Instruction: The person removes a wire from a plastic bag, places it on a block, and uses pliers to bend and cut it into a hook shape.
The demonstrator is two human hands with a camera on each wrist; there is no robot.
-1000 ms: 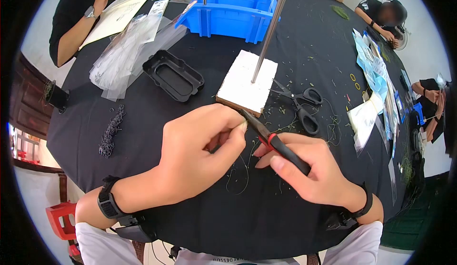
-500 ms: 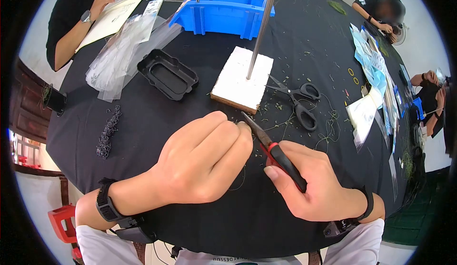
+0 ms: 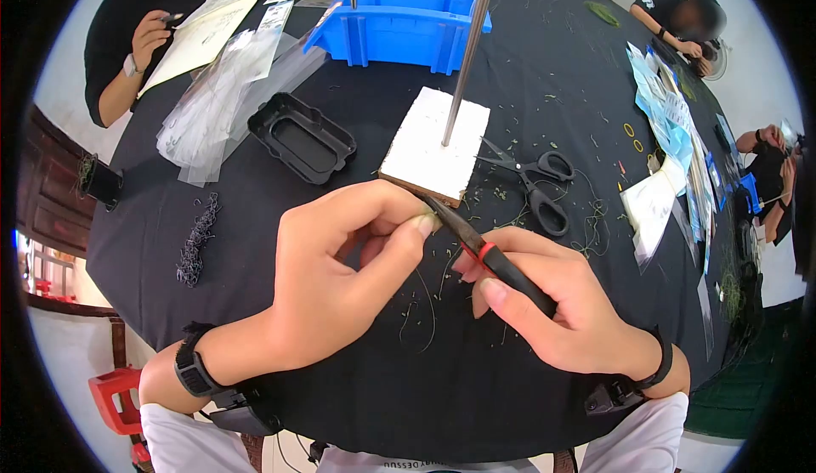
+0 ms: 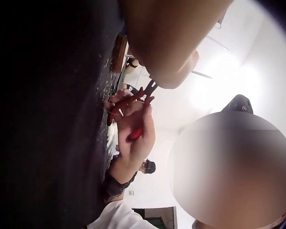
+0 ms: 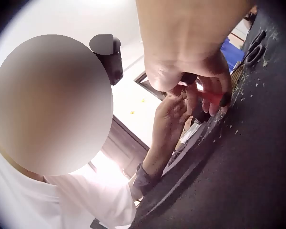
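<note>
Perilously, pliers (image 3: 514, 277) gripped in the right hand (image 3: 561, 307) could slip, nipping the left hand (image 3: 316, 299) pinching a tiny piece (image 3: 435, 217) inside the table's (image 3: 399, 418) near edge.

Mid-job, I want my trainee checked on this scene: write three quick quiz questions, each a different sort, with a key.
1. Multiple choice: the right hand holds
A) a spoon
B) pliers
C) a brush
2. True or false: the scissors lie inside the blue bin.
3. Fill in the color: the metal rod stands on a block with a ____ top.
Key: 1 B; 2 false; 3 white.
</note>
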